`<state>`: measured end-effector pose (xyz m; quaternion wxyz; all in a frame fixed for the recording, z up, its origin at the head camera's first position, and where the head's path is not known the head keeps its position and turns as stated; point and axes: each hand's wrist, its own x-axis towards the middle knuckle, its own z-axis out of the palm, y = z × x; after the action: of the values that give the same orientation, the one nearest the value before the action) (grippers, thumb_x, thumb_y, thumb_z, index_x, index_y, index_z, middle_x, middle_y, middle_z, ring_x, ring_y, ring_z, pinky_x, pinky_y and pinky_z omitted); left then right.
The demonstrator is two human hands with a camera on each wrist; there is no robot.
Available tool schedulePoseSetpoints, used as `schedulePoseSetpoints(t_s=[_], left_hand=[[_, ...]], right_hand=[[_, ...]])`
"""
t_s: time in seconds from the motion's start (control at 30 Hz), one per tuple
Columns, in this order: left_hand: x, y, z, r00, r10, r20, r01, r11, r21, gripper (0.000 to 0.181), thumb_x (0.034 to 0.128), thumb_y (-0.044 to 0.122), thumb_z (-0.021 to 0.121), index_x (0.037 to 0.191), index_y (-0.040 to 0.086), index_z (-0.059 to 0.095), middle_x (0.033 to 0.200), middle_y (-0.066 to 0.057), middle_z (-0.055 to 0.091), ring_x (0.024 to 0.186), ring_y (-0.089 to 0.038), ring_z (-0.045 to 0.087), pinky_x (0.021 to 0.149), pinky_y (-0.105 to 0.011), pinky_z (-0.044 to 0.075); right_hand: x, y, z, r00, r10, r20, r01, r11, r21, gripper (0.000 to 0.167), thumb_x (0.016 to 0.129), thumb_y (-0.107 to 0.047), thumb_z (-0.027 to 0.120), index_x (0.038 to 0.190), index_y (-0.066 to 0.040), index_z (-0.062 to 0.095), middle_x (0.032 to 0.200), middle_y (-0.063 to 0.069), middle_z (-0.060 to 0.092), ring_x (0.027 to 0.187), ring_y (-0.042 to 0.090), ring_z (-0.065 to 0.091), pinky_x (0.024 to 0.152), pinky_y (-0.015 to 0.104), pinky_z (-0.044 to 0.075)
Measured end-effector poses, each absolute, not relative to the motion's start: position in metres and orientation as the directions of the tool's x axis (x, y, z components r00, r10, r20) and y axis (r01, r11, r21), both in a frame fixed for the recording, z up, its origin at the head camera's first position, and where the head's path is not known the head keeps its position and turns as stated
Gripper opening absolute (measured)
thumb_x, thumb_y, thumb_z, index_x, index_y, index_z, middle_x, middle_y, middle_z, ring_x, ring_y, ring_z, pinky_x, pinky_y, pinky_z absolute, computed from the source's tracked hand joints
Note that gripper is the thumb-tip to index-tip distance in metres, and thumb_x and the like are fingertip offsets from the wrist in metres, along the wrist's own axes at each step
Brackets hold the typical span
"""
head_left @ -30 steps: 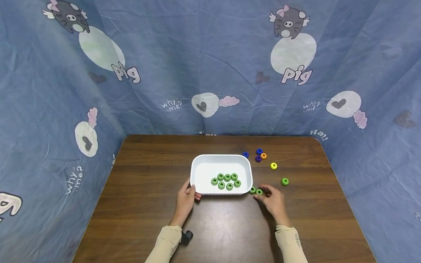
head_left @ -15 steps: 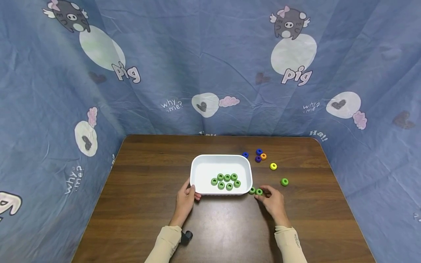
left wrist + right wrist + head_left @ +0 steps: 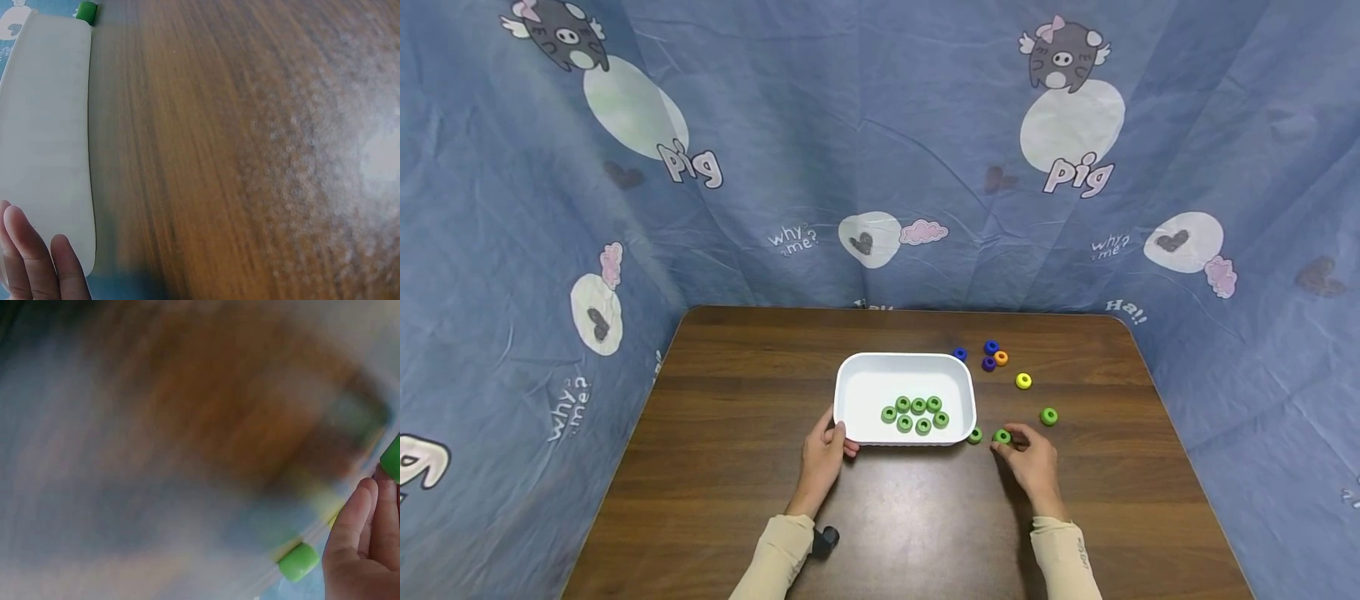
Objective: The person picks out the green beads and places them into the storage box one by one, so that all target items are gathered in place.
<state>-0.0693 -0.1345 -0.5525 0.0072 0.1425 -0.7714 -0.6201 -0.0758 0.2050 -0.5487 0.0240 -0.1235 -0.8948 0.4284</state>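
Observation:
My left hand (image 3: 823,454) grips the near left corner of a white rectangular tray (image 3: 865,375). In the left wrist view, its fingers (image 3: 37,262) lie against the tray's outer wall (image 3: 50,125). Several green ring-shaped beads (image 3: 919,406) lie inside the tray, grouped toward its near right part. Right of the tray, my right hand (image 3: 1033,462) pinches a green bead (image 3: 1002,437) between thumb and index finger, low over the table. Another green bead (image 3: 974,435) sits by the tray's near right corner. One more green bead (image 3: 1049,417) lies beyond my right hand.
Blue beads (image 3: 992,347), a dark purple bead (image 3: 988,363) and an orange bead (image 3: 1001,357) lie behind the tray's right end. A yellow bead (image 3: 1023,381) is nearer. The brown wooden table (image 3: 737,358) meets a blue patterned curtain (image 3: 745,167) at its back and sides.
My right hand has shifted slightly right with the pinched green bead, parting it from the bead at the tray's corner. The left hand and tray have stayed put.

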Motion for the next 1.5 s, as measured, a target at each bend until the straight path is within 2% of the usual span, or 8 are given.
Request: schedulePoseSetpoints(t_s=[0.3, 0.47, 0.7, 1.07, 1.27, 1.5], left_hand=[[-0.069, -0.134, -0.553, -0.959, -0.241, -0.148, -0.199, 0.199, 0.96, 0.05, 0.1028, 0.012, 0.05, 0.151, -0.001, 0.041, 0.069, -0.01, 0.071, 0.056, -0.008, 0.065, 0.059, -0.024, 0.054], [-0.069, -0.134, -0.553, -0.958, -0.243, -0.153, -0.203, 0.196, 0.959, 0.05, 0.1026, 0.012, 0.051, 0.151, 0.001, 0.042, 0.069, -0.009, 0.072, 0.056, -0.008, 0.065, 0.059, -0.022, 0.054], [-0.068, -0.134, -0.554, -0.961, -0.238, -0.139, -0.191, 0.212, 0.958, 0.051, 0.1025, 0.012, 0.05, 0.15, -0.002, 0.041, 0.068, -0.009, 0.071, 0.056, -0.008, 0.064, 0.058, -0.022, 0.052], [-0.07, -0.135, -0.555, -0.958, -0.236, -0.16, -0.206, 0.184, 0.961, 0.05, 0.1028, 0.012, 0.05, 0.151, 0.001, 0.041, 0.069, -0.011, 0.071, 0.057, -0.01, 0.065, 0.059, -0.023, 0.054], [-0.07, -0.136, -0.556, -0.963, -0.228, -0.145, -0.189, 0.187, 0.964, 0.051, 0.1031, 0.012, 0.05, 0.151, -0.002, 0.041, 0.069, -0.012, 0.072, 0.057, -0.01, 0.065, 0.059, -0.024, 0.054], [-0.069, -0.135, -0.556, -0.957, -0.241, -0.16, -0.21, 0.197, 0.958, 0.051, 0.1024, 0.014, 0.051, 0.151, 0.001, 0.042, 0.068, -0.008, 0.072, 0.057, -0.01, 0.065, 0.06, -0.022, 0.052]], right_hand=[[-0.082, 0.206, -0.52, -0.96, 0.278, -0.03, 0.201, 0.611, -0.766, 0.037, 0.084, -0.016, 0.08, 0.117, -0.003, 0.07, 0.116, 0.022, 0.073, 0.107, 0.04, 0.07, 0.092, 0.053, 0.055], [-0.089, 0.199, -0.499, -0.963, 0.267, 0.035, 0.142, 0.616, -0.775, 0.036, 0.083, -0.018, 0.081, 0.116, -0.007, 0.072, 0.117, 0.019, 0.073, 0.104, 0.039, 0.07, 0.091, 0.053, 0.056], [-0.096, 0.18, -0.48, -0.974, 0.205, 0.092, 0.055, 0.615, -0.787, 0.036, 0.081, -0.014, 0.083, 0.115, -0.005, 0.072, 0.116, 0.018, 0.073, 0.107, 0.038, 0.067, 0.094, 0.051, 0.054], [-0.105, 0.147, -0.483, -0.987, 0.1, 0.128, -0.036, 0.635, -0.771, 0.036, 0.08, -0.017, 0.085, 0.112, -0.005, 0.074, 0.111, 0.015, 0.075, 0.102, 0.039, 0.068, 0.09, 0.05, 0.055], [-0.11, 0.131, -0.491, -0.993, 0.036, 0.11, -0.057, 0.67, -0.74, 0.035, 0.079, -0.016, 0.085, 0.111, -0.006, 0.075, 0.109, 0.013, 0.075, 0.099, 0.033, 0.067, 0.088, 0.047, 0.054], [-0.115, 0.116, -0.498, -0.983, -0.061, 0.173, -0.167, 0.694, -0.701, 0.031, 0.077, -0.013, 0.085, 0.106, -0.004, 0.075, 0.103, 0.014, 0.076, 0.099, 0.034, 0.065, 0.09, 0.048, 0.05]])
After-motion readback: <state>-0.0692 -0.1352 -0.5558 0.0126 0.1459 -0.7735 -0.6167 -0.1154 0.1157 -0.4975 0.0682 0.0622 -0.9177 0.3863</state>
